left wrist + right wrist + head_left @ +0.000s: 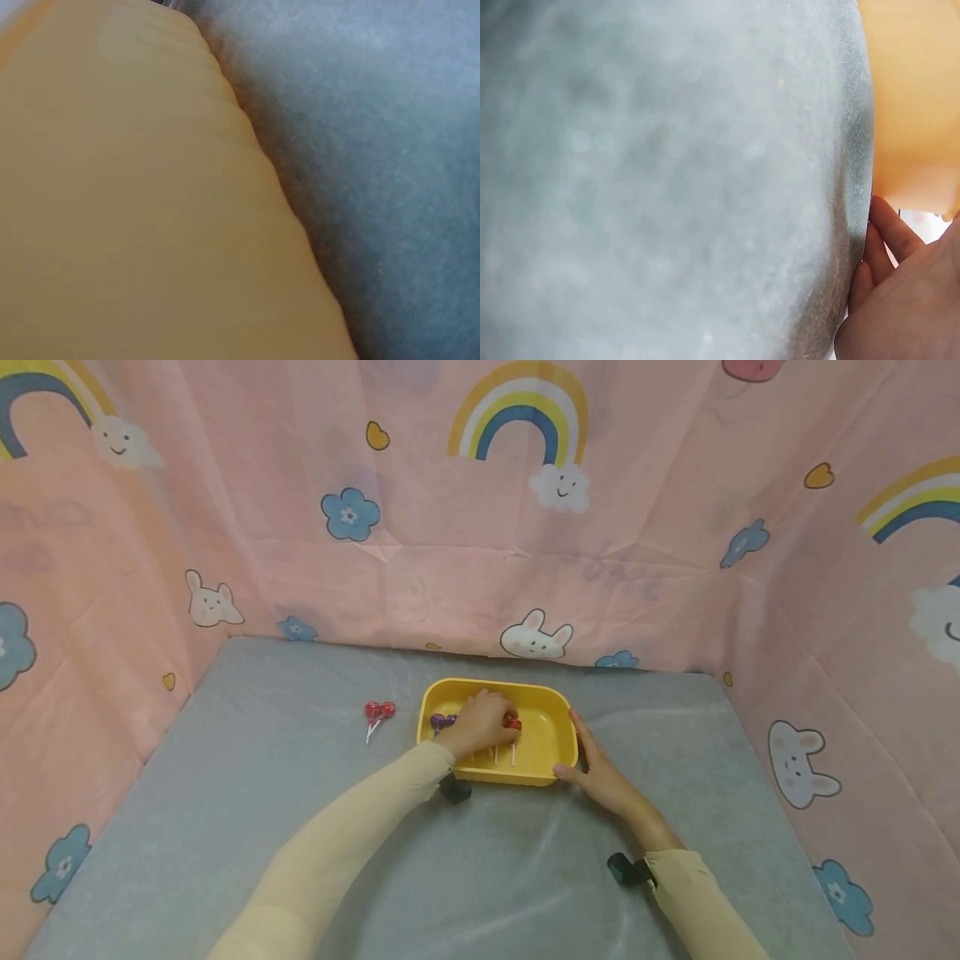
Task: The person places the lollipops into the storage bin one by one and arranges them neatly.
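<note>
In the head view my left hand [483, 722] reaches into a yellow plastic tray [551, 752], its fingertips pinching a red lollipop [513, 724] whose white stick points down toward the front. Other white sticks show beside it, their heads hidden under the hand. Purple lollipops [442, 722] lie at the tray's left end, partly behind the wrist. My right hand [607, 781] holds the tray's front right corner, thumb at the front rim and fingers along the right side. The right wrist view shows these fingers [896, 236] against the outer wall. Only tray wall [150, 187] and cloth fill the left wrist view.
Two red lollipops [379, 712] lie on the grey cloth-covered table [480, 868] left of the tray, their sticks crossing. A pink curtain [420, 585] printed with rainbows, rabbits and flowers encloses the table at the back and both sides.
</note>
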A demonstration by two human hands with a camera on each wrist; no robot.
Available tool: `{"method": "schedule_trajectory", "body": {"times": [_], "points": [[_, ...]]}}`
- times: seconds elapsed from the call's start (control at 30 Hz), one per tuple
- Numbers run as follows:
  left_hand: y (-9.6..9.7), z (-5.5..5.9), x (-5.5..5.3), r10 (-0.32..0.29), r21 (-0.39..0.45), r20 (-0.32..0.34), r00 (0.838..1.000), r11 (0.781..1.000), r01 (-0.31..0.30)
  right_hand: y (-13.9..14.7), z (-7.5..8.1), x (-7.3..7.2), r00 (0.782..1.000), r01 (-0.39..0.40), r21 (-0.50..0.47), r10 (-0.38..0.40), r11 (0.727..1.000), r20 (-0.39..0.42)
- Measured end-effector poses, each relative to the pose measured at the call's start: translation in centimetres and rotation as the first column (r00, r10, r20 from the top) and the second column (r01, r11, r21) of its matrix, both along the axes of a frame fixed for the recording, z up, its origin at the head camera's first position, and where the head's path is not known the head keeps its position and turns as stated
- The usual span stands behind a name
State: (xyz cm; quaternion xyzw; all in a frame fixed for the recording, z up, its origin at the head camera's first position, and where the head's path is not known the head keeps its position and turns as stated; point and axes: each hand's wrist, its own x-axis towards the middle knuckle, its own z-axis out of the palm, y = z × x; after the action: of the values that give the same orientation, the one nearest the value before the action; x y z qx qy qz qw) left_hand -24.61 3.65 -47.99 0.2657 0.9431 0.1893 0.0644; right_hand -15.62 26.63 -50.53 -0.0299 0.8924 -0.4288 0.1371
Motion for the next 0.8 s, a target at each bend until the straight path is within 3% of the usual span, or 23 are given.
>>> {"method": "schedule_trajectory", "body": {"times": [0.33,0.8], "points": [[0.04,-0.29,-0.14,-0.005,0.008,0.005,1.0,1.0,0.005,0.0,0.03,0.04,1.0,-0.01,0.0,0.01,1.0,-0.005],[0.06,0.12,-0.26,0.025,0.048,0.092,0.995,0.998,-0.029,0.0,0.0,0.05,1.0,-0.007,0.0,0.007,1.0,-0.003]]}}
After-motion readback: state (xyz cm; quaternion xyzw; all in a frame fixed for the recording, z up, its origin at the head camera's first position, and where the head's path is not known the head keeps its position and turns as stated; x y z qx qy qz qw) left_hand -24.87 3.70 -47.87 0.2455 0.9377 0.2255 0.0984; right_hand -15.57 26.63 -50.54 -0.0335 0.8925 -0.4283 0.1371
